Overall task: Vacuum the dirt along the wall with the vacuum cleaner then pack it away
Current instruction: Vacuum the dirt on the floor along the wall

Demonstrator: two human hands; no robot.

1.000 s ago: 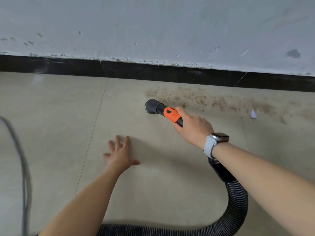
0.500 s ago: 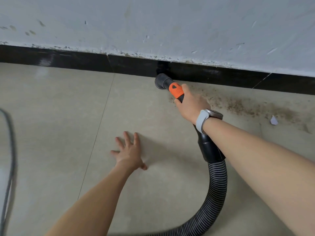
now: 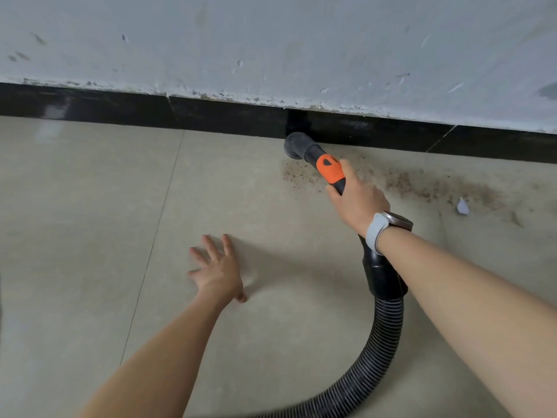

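Observation:
My right hand (image 3: 357, 200) grips the black and orange handle of the vacuum nozzle (image 3: 303, 149), whose round black mouth sits on the floor right by the black skirting board (image 3: 211, 119). The ribbed black hose (image 3: 382, 351) curves down from under my right wrist toward the bottom edge. Brown dirt (image 3: 422, 185) lies in a band along the wall, from just below the nozzle off to the right. My left hand (image 3: 218, 270) rests flat on the tile floor with fingers spread, left of the hose.
A small white scrap of paper (image 3: 462, 206) lies in the dirt at the right. The grey-white wall (image 3: 271, 40) is chipped above the skirting. Beige floor tiles (image 3: 75, 236) with thin joints stretch to the left.
My right hand pushed the nozzle from the open floor up to the skirting board. The left end of the dirt band has shrunk. My left hand stayed flat on the floor.

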